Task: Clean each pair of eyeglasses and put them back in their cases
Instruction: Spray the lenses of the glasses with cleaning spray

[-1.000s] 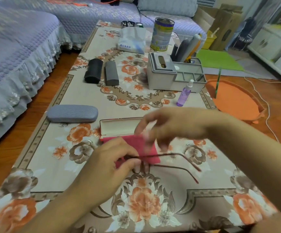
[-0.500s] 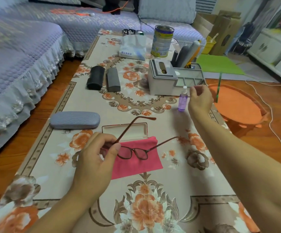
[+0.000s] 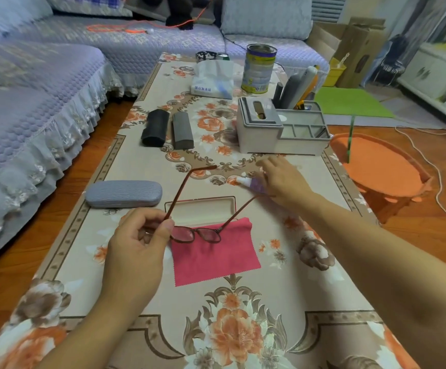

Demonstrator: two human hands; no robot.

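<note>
While the left hand (image 3: pixel 139 246) pinches the red-framed eyeglasses (image 3: pixel 197 233) by the near corner of the frame, arms unfolded, it holds them up over the pink cleaning cloth (image 3: pixel 216 259), which lies spread on the table (image 3: pixel 309 275) about midway along its length. Just behind the cloth sits the open beige case (image 3: pixel 203 207), empty. The right hand (image 3: pixel 283 182) grips a small purple spray bottle (image 3: pixel 251 183), tipped on its side with the white nozzle towards the glasses; the motion blur hides how the fingers lie.

My reading is that this pair is only at the wetting step: spraying, wiping and casing are all left. Toward the table's left edge lies a shut grey case (image 3: pixel 123 193); farther back, a black case (image 3: pixel 155 127) and a dark grey case (image 3: pixel 182 129) lie side by side, also shut. Whether those hold cleaned glasses cannot be told.
</note>
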